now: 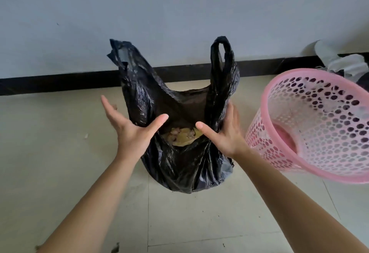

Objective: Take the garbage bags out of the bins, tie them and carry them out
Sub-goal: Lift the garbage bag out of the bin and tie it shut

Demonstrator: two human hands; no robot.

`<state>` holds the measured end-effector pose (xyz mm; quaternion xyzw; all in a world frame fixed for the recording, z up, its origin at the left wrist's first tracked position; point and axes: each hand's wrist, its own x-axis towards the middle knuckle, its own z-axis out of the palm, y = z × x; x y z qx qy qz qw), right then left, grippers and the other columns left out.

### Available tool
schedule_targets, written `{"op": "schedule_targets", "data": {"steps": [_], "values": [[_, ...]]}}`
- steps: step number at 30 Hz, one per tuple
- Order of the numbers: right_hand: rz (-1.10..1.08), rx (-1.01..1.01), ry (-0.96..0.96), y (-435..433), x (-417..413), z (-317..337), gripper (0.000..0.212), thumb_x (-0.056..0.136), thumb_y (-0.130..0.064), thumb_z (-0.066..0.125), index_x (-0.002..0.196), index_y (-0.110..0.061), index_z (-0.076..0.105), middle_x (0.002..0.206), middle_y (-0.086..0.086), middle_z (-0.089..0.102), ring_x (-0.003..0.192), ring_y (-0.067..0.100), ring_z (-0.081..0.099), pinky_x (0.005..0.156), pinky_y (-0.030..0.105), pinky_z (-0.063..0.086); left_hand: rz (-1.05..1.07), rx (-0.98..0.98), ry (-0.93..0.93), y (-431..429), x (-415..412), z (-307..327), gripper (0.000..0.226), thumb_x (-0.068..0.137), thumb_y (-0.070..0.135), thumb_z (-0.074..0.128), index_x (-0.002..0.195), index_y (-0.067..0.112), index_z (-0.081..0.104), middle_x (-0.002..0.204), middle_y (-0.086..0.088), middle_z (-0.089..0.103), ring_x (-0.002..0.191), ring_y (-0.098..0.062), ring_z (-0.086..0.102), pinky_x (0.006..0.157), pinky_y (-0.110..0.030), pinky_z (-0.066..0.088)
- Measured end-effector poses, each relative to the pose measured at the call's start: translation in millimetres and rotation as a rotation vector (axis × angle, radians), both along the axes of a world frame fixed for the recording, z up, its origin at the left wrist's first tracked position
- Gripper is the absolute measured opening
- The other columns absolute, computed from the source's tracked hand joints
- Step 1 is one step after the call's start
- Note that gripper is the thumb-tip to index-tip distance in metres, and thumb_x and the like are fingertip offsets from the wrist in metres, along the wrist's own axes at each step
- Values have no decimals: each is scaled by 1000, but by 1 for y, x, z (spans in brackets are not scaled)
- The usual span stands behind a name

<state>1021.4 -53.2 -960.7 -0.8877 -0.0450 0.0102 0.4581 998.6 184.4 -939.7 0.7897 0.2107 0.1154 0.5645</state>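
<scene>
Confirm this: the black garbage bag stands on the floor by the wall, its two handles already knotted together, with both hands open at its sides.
Not quite. In the head view the black garbage bag has its handles standing apart, untied, mouth open. The rest holds: it stands on the floor by the wall, left hand and right hand open beside it.

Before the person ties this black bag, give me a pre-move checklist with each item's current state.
1. Black garbage bag out of the pink bin: ok.
2. Bag standing on the floor: ok.
3. Both handle loops free and upright, left loop, right loop: ok.
4. Left hand and right hand gripping the handles: not ok, both open beside the bag.
5. Waste sits below the opening: ok.
6. Bag free of tears: cannot tell.
</scene>
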Motion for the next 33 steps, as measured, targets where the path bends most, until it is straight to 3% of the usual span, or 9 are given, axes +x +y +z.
{"op": "schedule_targets", "data": {"steps": [3, 5, 8, 12, 19, 23, 26, 29, 33], "values": [[28, -63, -71, -3, 14, -20, 99, 72, -82, 57, 144, -21, 30, 155, 0, 20, 148, 17, 18, 121, 45, 22, -62, -120, 119, 5, 12, -19, 136, 62, 50, 90, 155, 39, -8, 167, 5, 9, 151, -10, 16, 123, -36, 16], [-5, -79, -104, -2, 24, -27, 73, 84, -72, 56, 132, -18, 44, 152, 0, 25, 145, 19, 27, 119, 36, 25, -72, -135, 32, 5, 21, -25, 75, 75, 46, 84, 132, 57, 37, 145, 9, 50, 130, -4, 51, 115, -37, 38], [-75, 111, -112, 8, 40, -18, 39, 100, -44, 52, 121, -13, 60, 129, 3, 54, 123, 14, 52, 106, 26, 39, -39, -7, -63, -1, 39, -16, 13, 93, 43, 66, 104, 49, 63, 110, 15, 66, 102, 2, 62, 97, -28, 48], [-181, 472, -16, 29, 50, 17, 22, 101, -35, 57, 107, -17, 69, 92, -14, 72, 90, 1, 67, 83, 21, 50, -5, -168, -114, -10, 52, 17, 23, 89, 42, 73, 99, 21, 73, 91, 13, 75, 89, 1, 69, 85, -24, 52], [-149, 651, 89, 39, 49, 23, 55, 84, -54, 71, 118, -14, 55, 102, -2, 70, 96, 12, 68, 89, 48, 57, -207, -433, -176, -13, 57, 44, 56, 68, 10, 90, 118, 7, 65, 111, -6, 75, 106, -21, 71, 94, -38, 56], [-67, 479, 159, 28, 51, 22, 54, 77, -67, 70, 98, -18, 71, 90, 1, 74, 92, 24, 72, 90, 47, 58, -241, -417, -38, -12, 57, 47, 12, 81, 29, 82, 90, 22, 79, 100, 2, 78, 99, -14, 72, 102, -42, 50], [-107, 459, 171, 22, 55, 32, 51, 90, -66, 55, 72, -19, 62, 66, 6, 50, 63, 23, 51, 67, 37, 45, -230, -661, -42, -12, 56, 54, 22, 87, 30, 74, 99, 11, 75, 103, -5, 75, 96, -17, 72, 93, -40, 51], [-74, 316, 125, 21, 58, 41, 49, 101, -55, 44, 70, -16, 40, 55, -1, 36, 54, 14, 37, 53, 26, 32, -336, -850, -85, -17, 52, 63, 34, 94, 33, 62, 95, 1, 74, 111, -13, 74, 109, -29, 69, 99, -47, 51], [44, 43, 96, 20, 58, 36, 43, 105, -43, 39, 72, -16, 36, 51, -8, 37, 47, 10, 32, 45, 23, 27, -128, -996, -101, -21, 54, 54, 40, 96, 38, 62, 66, 12, 57, 56, -1, 51, 71, -23, 67, 89, -45, 56]]}}
